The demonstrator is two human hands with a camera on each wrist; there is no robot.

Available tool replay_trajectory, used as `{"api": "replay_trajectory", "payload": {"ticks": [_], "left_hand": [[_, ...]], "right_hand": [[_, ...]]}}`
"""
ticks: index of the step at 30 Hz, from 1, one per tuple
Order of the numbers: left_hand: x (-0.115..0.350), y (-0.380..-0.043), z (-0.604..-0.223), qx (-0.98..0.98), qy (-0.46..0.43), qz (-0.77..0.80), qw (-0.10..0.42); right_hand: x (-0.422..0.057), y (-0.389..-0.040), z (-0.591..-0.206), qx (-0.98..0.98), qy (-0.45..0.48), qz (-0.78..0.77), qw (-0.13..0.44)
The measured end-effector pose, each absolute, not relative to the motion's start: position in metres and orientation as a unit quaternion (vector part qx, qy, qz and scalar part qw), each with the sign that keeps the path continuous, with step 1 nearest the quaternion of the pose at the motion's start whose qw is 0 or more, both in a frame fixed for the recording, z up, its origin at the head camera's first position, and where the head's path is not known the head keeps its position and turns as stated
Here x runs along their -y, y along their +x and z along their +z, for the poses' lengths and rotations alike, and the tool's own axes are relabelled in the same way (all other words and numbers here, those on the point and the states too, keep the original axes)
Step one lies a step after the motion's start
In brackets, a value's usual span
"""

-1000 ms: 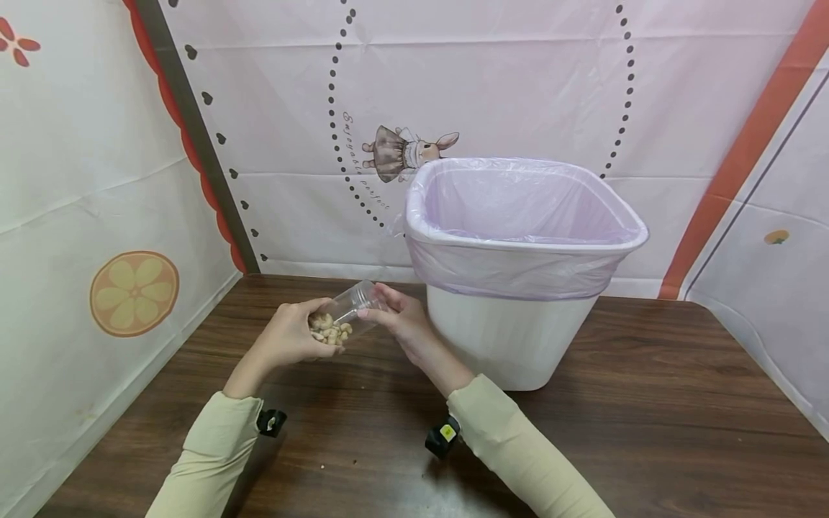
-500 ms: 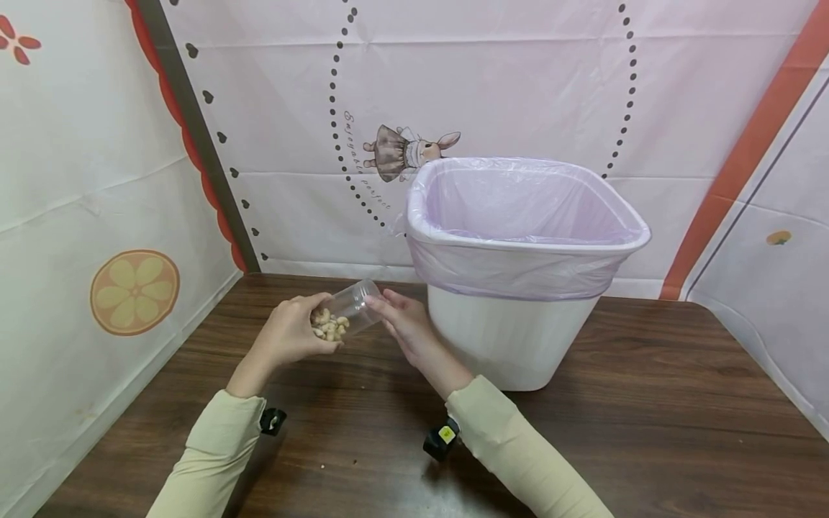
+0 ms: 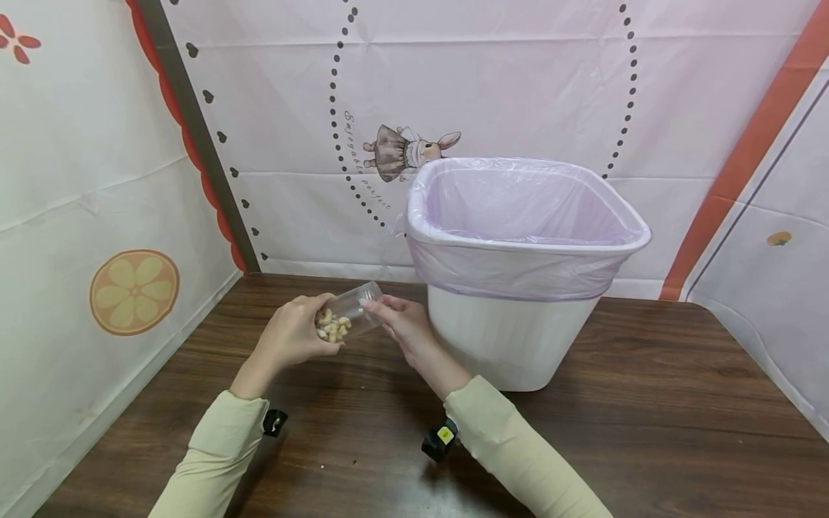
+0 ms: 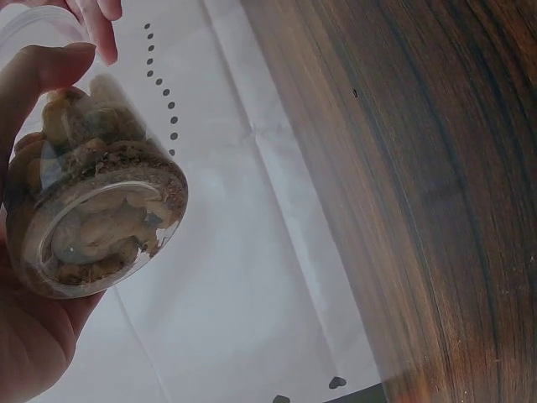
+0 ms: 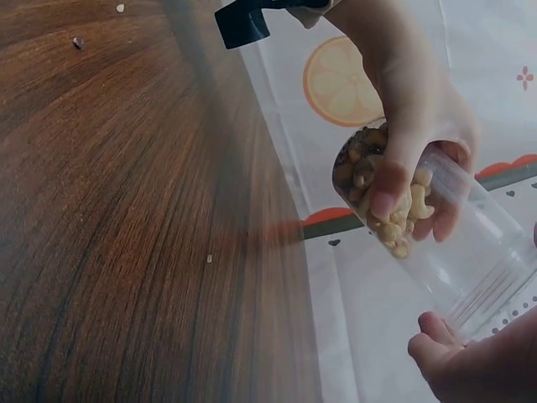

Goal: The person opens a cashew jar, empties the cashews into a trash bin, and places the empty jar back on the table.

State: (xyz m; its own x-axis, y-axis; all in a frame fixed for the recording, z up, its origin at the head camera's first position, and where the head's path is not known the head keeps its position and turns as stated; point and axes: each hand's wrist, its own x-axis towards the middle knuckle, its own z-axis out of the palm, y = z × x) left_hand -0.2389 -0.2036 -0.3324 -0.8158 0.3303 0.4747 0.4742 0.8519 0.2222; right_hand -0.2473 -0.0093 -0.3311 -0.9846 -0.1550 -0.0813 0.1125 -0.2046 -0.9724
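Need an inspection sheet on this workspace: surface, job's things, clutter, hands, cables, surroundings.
Surface: dark wood-grain tabletop.
Job's things: clear jar, tilted and raised off the tabletop; cashews gathered toward its base.
Clutter: pale crumb and dark speck.
Hands: left hand grips the jar's lower part; right hand holds its mouth end.
Cables: nothing seen.
Surroundings: white bin with purple liner, bottom inside hidden; printed backdrop with rabbit print.
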Motion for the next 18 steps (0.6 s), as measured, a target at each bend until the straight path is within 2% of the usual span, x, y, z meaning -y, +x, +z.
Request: {"api": "replay_trajectory", "payload": {"ticks": [18], "left_hand": [[0.2093, -0.2383, -0.3308, 0.93, -0.215, -0.248, 0.163]], "right_hand": [[0.0059, -0.2453, -0.328, -0.598, -0.119, -0.788, 0.087]]}}
